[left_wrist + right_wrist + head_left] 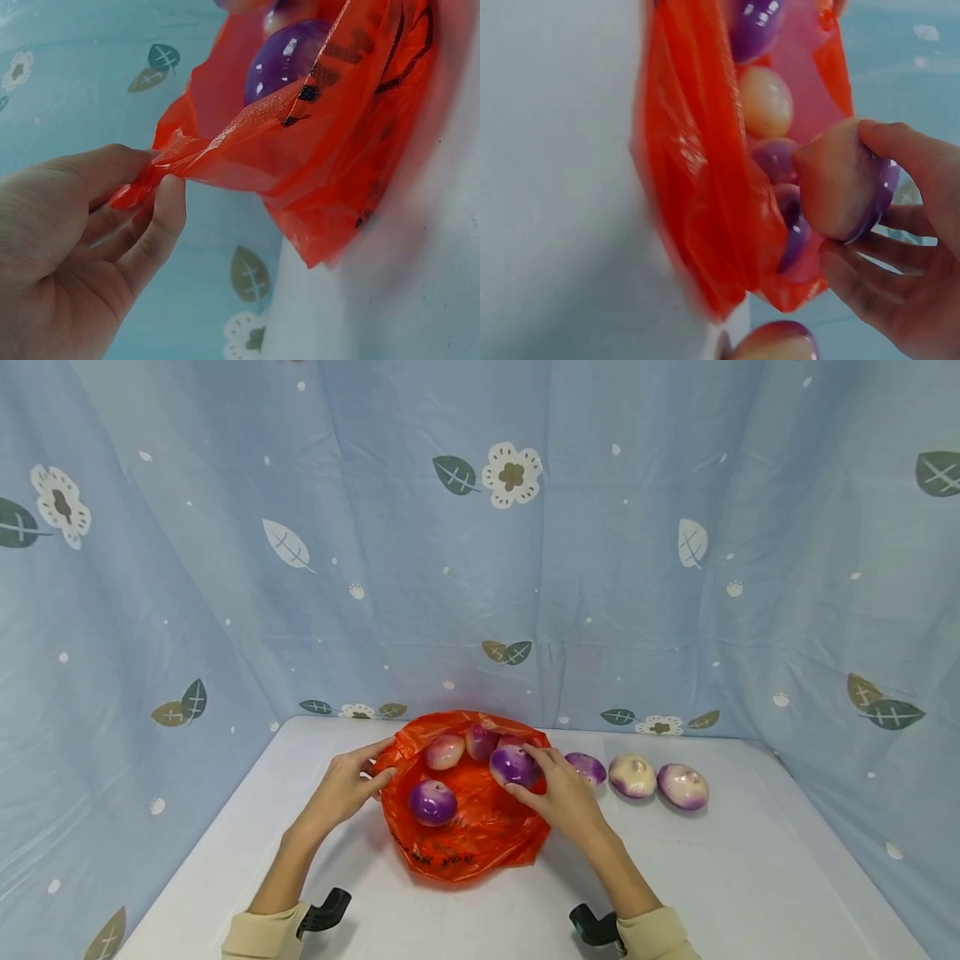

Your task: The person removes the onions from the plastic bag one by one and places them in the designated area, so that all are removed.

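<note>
A red plastic bag [480, 818] lies on the table with its mouth spread wide. At its left rim, my left hand [347, 787] pinches the plastic between thumb and fingers; the left wrist view shows the bunched edge in that hand [90, 217]. My right hand [564, 793] grips a glossy purple-and-cream onion [513, 766] over the bag's right side, and the right wrist view shows this onion [840, 180] at the opening. Several similar onions sit inside, among them a purple one [432, 802] near the front and a pale one [446, 752] farther back.
Three more onions stand in a row right of the bag: a purple one [587, 768] partly behind my right hand, a cream one [632, 776] and another [683, 787]. A blue patterned curtain [420, 593] closes off the white table [735, 860] at back and sides.
</note>
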The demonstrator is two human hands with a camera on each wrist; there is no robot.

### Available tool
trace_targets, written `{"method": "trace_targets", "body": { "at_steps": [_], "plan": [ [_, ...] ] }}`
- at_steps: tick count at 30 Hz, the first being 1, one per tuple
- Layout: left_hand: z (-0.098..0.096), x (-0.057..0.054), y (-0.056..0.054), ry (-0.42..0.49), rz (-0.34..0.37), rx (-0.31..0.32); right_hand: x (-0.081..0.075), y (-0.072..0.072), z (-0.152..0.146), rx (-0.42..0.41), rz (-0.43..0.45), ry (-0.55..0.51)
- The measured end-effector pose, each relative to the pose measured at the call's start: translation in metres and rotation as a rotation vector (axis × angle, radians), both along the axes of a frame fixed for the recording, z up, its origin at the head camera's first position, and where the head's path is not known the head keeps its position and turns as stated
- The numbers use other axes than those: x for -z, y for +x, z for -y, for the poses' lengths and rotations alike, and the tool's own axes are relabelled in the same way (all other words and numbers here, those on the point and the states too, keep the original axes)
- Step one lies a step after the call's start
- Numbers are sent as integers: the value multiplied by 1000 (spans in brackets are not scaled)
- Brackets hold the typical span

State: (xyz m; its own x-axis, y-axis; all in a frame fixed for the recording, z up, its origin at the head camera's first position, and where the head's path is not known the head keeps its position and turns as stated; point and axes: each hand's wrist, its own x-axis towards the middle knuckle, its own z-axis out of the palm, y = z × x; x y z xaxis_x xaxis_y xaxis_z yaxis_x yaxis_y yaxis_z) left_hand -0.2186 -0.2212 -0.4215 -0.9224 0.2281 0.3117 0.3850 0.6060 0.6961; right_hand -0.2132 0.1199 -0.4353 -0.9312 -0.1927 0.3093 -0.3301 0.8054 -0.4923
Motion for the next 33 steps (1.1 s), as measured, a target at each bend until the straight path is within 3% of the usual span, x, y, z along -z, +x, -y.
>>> {"method": "trace_targets", "body": {
  "at_steps": [14,33],
  "plan": [
    [3,2,2,-3,-11,-3,-12,12,-35,-20,-161,19],
    [2,1,-1,8,13,-3,-11,17,-84,48,-146,77]
  ]
}}
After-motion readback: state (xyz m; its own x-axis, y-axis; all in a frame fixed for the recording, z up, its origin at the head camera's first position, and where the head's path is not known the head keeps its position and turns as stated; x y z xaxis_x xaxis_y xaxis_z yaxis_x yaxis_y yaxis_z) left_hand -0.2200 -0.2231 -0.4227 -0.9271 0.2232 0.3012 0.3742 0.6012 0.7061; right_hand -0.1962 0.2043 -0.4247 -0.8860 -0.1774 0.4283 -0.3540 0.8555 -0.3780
